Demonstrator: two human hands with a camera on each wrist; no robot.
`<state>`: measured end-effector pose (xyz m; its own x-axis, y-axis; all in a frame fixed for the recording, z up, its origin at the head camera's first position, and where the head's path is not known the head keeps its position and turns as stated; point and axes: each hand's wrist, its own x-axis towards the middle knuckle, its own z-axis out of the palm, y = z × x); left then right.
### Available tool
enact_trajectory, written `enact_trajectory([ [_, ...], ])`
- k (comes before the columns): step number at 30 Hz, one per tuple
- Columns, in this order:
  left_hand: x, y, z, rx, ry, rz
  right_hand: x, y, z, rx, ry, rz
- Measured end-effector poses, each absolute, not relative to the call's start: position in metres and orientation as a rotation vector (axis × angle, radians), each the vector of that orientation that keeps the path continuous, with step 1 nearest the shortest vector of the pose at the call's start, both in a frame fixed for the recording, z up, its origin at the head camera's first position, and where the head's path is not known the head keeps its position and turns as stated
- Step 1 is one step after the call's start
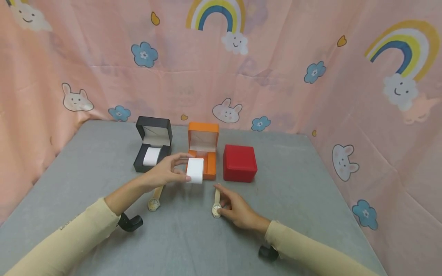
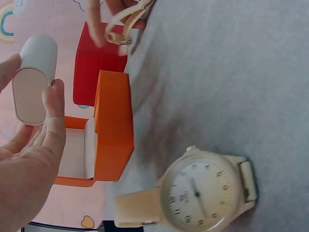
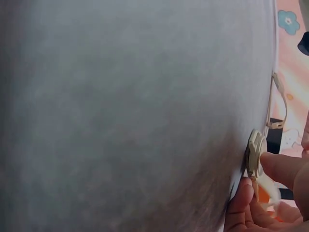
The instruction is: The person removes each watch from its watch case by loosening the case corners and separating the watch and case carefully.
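My left hand (image 1: 167, 170) pinches a white watch cushion (image 1: 195, 171) between thumb and fingers, raised in front of the open orange watch box (image 1: 209, 170). In the left wrist view the cushion's flat beige end (image 2: 30, 96) faces the camera. My right hand (image 1: 239, 210) holds a cream wristwatch (image 1: 216, 210) at the table, thumb against its case and fingers by the strap. The right wrist view shows that watch (image 3: 256, 152) from its edge. Below my left wrist lies another cream wristwatch (image 1: 154, 204), dial up; its strap is partly hidden in the head view.
At the back left stands an open black watch box (image 1: 141, 163) with a white cushion (image 1: 151, 156) inside. A closed red box (image 1: 239, 163) is right of the orange one. The grey table (image 1: 304, 214) meets a pink patterned curtain (image 1: 276, 76) behind and at right.
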<state>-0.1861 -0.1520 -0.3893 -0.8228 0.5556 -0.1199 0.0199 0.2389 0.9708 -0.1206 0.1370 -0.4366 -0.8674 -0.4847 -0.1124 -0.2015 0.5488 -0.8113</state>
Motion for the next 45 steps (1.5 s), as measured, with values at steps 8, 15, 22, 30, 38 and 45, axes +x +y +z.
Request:
enact_trajectory([
  [8,-0.189,-0.152,-0.395,0.504,2.061,1.645,-0.124,0.139,-0.434,-0.601,2.547,-1.109],
  [15,-0.191,-0.151,-0.397,0.509,2.087,1.63,-0.126,0.139,-0.432,-0.608,2.573,-1.024],
  [22,-0.191,-0.152,-0.396,0.508,2.09,1.627,-0.13,0.141,-0.429,-0.613,2.555,-0.994],
  [30,-0.19,-0.152,-0.397,0.505,2.092,1.638,-0.132,0.144,-0.43,-0.616,2.516,-1.027],
  [38,-0.188,-0.153,-0.396,0.506,2.102,1.63,-0.134,0.145,-0.428,-0.599,2.505,-1.018],
  [45,-0.188,-0.153,-0.395,0.517,2.122,1.614,-0.135,0.146,-0.425,-0.602,2.49,-1.05],
])
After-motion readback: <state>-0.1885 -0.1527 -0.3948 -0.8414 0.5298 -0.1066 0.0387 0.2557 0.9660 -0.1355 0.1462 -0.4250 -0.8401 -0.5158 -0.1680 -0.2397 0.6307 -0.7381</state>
